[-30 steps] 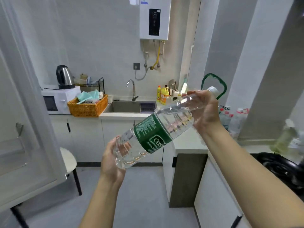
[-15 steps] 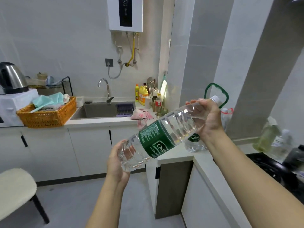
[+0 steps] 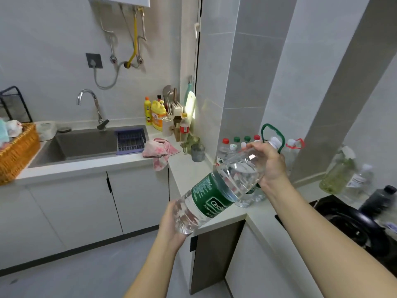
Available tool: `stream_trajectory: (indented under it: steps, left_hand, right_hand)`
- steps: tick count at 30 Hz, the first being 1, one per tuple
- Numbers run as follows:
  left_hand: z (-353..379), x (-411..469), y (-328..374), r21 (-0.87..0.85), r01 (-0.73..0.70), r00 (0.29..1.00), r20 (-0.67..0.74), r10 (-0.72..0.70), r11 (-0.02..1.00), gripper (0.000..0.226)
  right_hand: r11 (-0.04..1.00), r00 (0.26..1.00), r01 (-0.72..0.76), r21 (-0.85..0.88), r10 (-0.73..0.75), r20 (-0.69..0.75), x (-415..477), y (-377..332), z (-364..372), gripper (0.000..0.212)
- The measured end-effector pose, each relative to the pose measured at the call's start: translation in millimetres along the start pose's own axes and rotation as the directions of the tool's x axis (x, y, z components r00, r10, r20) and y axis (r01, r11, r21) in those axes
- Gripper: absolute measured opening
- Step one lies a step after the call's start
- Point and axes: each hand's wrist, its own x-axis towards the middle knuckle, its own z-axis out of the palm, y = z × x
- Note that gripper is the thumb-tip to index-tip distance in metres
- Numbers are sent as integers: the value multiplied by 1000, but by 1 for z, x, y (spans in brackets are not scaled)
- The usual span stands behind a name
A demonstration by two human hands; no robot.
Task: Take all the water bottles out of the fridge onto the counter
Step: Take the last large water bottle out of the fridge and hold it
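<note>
water bottle (image 3: 217,190): large, clear plastic, green label, full; judged heavy, thin-walled, liable to flex, perhaps slick if fridge-cold. held tilted in the air over the tabletop (image 3: 189,171) corner, cap end up and to the right. right hand (image 3: 269,166): fingers (image 3: 254,148) curled round the shoulder below the cap. left hand (image 3: 171,226): gripping the base from beneath. best hold judged two-handed, neck plus base. nearby: capped bottles (image 3: 238,145) standing against the wall, green-handled jug (image 3: 272,130) behind them, grey cup (image 3: 197,152), pink cloth (image 3: 160,151), black hob (image 3: 354,224) to the right. landing room judged tight: only the bare strip before the capped bottles.
</note>
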Motion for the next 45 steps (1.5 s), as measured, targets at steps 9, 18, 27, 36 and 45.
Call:
stream_trajectory:
  steps: [9, 18, 27, 36, 45]
  left_hand:
    - [14, 116, -27, 449, 193, 921, -389, -3, 873, 13]
    - [-2, 205, -42, 895, 94, 954, -206, 217, 435, 67]
    - [8, 254, -24, 998, 36, 962, -22, 274, -47, 67]
    - [19, 329, 2, 987, -56, 953, 97, 286, -149, 67]
    - [31, 383, 8, 975, -104, 945, 159, 287, -198, 63]
  right_hand:
    - [964, 1000, 19, -267, -19, 4, 85, 83, -11, 30]
    - [840, 992, 78, -536, -14, 123, 153, 146, 13, 21]
    - [778, 986, 86, -622, 22, 164, 191, 174, 40, 19]
    - [770, 998, 57, -636, -29, 54, 255, 192, 58, 21]
    - [773, 999, 19, -635, -34, -11, 300, 200, 63, 15]
